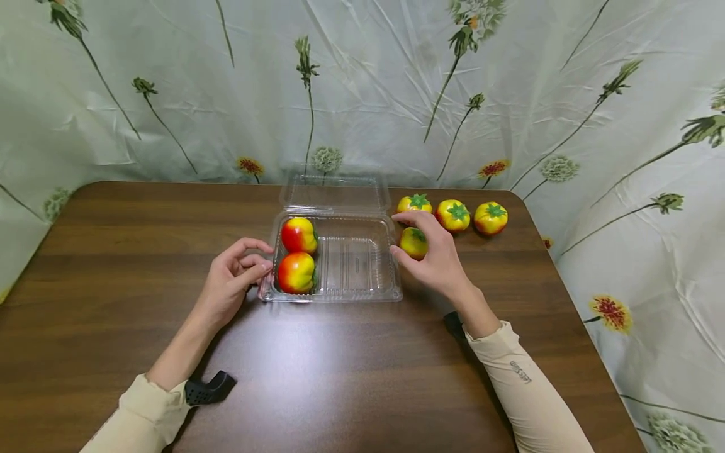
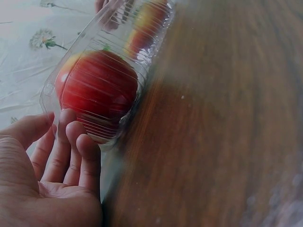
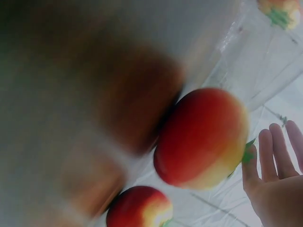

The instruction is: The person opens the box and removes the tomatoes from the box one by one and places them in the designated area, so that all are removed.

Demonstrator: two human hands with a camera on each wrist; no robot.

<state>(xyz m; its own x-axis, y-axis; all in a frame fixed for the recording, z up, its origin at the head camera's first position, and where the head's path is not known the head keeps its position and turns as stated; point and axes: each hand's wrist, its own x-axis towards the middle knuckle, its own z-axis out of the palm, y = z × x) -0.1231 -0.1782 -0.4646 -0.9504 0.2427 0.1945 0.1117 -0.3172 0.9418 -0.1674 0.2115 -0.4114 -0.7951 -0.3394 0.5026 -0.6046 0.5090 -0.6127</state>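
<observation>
A clear plastic container (image 1: 357, 258) lies on the table with its hinged lid (image 1: 335, 192) raised at the back. Inside, along its left side, two red-and-yellow persimmon-like fruits (image 1: 297, 273) sit one behind the other. My left hand (image 1: 229, 277) pinches the container's left rim; in the left wrist view its thumb is at the edge and the other fingers lie against the wall. At the container's right edge my right hand (image 1: 433, 258) is spread with nothing in it, partly over a loose fruit (image 1: 412, 243). That fruit's green leaf is close to the fingers (image 3: 250, 165).
More of the same fruits (image 1: 490, 218) stand in a row behind the right hand, near the table's back right corner. Wood-grain tabletop (image 1: 317, 371) extends toward me. A pale curtain (image 1: 374, 94) with flower prints hangs along the back and right edges.
</observation>
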